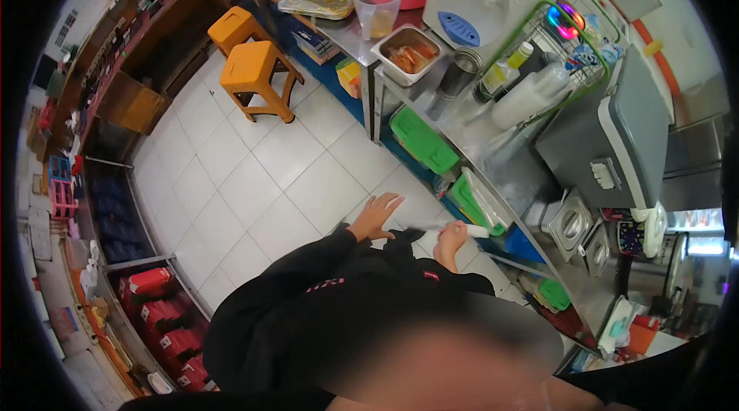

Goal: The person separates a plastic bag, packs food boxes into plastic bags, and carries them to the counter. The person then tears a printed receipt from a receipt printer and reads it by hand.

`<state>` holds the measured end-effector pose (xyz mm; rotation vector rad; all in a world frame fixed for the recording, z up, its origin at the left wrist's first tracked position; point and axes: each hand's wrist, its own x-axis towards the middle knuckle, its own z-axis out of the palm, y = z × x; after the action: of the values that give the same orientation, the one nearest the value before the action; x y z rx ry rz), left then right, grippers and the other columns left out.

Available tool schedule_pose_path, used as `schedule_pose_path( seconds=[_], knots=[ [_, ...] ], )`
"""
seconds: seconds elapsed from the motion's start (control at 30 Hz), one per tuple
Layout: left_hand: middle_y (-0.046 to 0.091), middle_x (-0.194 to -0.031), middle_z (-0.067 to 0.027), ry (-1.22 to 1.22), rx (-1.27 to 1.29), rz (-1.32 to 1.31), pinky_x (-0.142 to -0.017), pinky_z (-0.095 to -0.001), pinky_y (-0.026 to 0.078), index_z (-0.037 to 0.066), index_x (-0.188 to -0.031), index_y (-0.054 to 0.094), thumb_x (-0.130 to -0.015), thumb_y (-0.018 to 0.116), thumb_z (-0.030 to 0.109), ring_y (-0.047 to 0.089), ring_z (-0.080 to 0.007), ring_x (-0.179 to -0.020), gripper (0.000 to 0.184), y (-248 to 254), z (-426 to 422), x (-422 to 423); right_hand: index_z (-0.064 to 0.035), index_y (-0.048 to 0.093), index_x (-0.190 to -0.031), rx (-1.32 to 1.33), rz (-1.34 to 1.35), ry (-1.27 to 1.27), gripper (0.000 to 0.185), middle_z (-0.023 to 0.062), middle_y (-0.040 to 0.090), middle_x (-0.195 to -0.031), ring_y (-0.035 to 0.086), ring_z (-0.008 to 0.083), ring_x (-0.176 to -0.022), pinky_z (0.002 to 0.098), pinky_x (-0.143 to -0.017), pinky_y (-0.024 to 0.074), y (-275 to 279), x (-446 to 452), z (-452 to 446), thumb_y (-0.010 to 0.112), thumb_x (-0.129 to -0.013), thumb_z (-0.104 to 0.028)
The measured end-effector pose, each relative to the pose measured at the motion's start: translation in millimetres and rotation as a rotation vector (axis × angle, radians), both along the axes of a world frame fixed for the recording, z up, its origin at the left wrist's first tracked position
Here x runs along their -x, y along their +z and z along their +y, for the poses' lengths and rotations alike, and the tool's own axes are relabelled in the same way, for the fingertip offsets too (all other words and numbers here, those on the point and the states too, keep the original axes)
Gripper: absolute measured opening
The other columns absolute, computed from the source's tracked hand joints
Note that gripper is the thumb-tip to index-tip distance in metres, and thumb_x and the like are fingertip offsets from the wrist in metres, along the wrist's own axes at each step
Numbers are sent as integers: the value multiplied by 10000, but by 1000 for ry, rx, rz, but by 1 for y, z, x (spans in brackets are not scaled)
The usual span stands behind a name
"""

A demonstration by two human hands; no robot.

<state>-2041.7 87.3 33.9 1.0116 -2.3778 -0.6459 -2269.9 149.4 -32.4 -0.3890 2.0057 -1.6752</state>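
Note:
My right hand (453,240) is closed around what looks like a knife, its white handle (477,232) sticking out to the right of the fist. A pale, blurred blade extends left from it, toward my other hand. My left hand (375,216) is held out in front of my black top with the fingers apart, and nothing shows in it. Both hands are over the tiled floor, beside the metal counter.
The steel counter (504,172) on the right carries a tray of reddish food (409,55), a green wire basket (573,49) of bottles, and a grey cooler box (604,142). Green-lidded tubs (425,139) sit on its lower shelf. Orange stools (258,72) stand on the floor (239,180) ahead.

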Motion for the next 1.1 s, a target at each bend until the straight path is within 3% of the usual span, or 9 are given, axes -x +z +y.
schedule_pose_path(
  seconds=[0.07, 0.17, 0.43, 0.5, 0.67, 0.77, 0.83, 0.9, 1.1],
  knots=[
    [546, -1081, -115, -140, 16, -31, -850, -476, 412, 139, -1206, 491, -692, 686, 393, 490, -308, -1053, 606, 2, 0, -6, -129, 428, -875, 14, -577, 81, 190, 7, 435, -581, 406, 91, -416, 231, -361, 291, 78, -48, 9, 504, -788, 22],
    [603, -890, -109, -432, -239, -198, -722, -435, 467, 159, -1151, 541, -713, 632, 453, 586, -324, -840, 536, 2, 14, -32, -125, 429, -881, 11, -755, 238, 138, 6, 441, -612, 427, 77, -483, 233, -390, 302, 130, -74, 18, 491, -817, -19],
    [590, -760, -119, -355, -284, 72, -604, -376, 451, 70, -828, 630, -760, 654, 317, 591, -306, -696, 258, 181, 7, -120, -97, 480, -970, -59, -68, 1225, 150, 2, 498, -606, 485, 84, -504, 205, -455, 360, 300, -75, 1, 572, -876, -170],
    [629, -811, -108, -410, -401, 371, -612, -335, 450, 67, -840, 643, -766, 677, 242, 599, -279, -687, 193, 209, 6, -132, -83, 502, -999, 358, 275, 863, 176, 5, 510, -737, 522, 75, -681, 195, -610, 387, 306, -73, -13, 543, -886, -211],
    [633, -888, -103, -204, -414, 807, -694, -312, 458, 61, -904, 665, -749, 698, 134, 607, -251, -784, 174, 252, 24, -153, -23, 458, -1205, 347, 220, 590, 429, 107, 504, -1188, 483, 177, -1095, 331, -909, 378, 294, -87, -31, 374, -956, -363],
    [588, -959, -75, -401, -17, 892, -822, -346, 437, 79, -957, 670, -688, 707, 101, 581, -235, -934, 272, 273, 32, -137, -34, 407, -1249, 568, -523, 900, 478, 130, 417, -1301, 388, 238, -1211, 394, -990, 330, 268, -134, -45, 364, -947, -402],
    [510, -1099, -67, -419, 197, 478, -967, -512, 301, 138, -1135, 597, -619, 727, 169, 491, -239, -1106, 533, 284, 53, -125, -51, 409, -1227, 713, -891, 1166, 449, 141, 391, -1329, 328, 277, -1269, 435, -1027, 307, 269, -151, -68, 391, -939, -395],
    [454, -1212, -68, -455, 179, 303, -978, -592, 238, 164, -1244, 513, -623, 717, 192, 408, -240, -1221, 655, 267, 67, -108, -76, 461, -1120, 990, -754, 1645, 370, 144, 399, -1314, 255, 306, -1319, 478, -1057, 274, 251, -158, -107, 415, -931, -390],
    [384, -1347, -85, -548, 132, 212, -998, -636, 145, 182, -1303, 447, -656, 708, 266, 323, -286, -1292, 703, 257, 62, -115, -117, 446, -943, 1549, -1022, 1542, 327, 139, 447, -1191, 151, 301, -1362, 522, -1100, 125, 245, -210, -109, 374, -932, -435]
  ],
)
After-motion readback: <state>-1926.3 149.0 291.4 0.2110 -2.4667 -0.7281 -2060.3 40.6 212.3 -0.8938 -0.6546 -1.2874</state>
